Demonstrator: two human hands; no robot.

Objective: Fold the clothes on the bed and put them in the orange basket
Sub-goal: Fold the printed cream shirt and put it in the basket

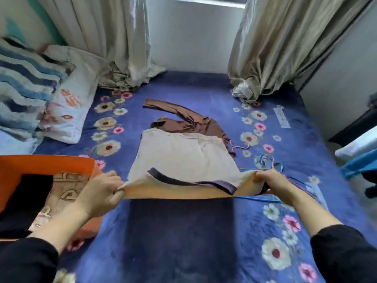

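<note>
Fingers of left hand (100,193) and right hand (271,180) pinch beige garment (183,156); bed label (282,119) unreadable.

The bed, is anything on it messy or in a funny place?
Yes. The brown top lies crumpled behind the beige garment, with one sleeve flung out to the left. Thin blue and pink hangers lie loose and tangled on the blanket by the right hand.

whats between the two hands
Head view: the lifted near edge of the beige garment, gripped at each end by the left hand and right hand, above the blanket.
</note>
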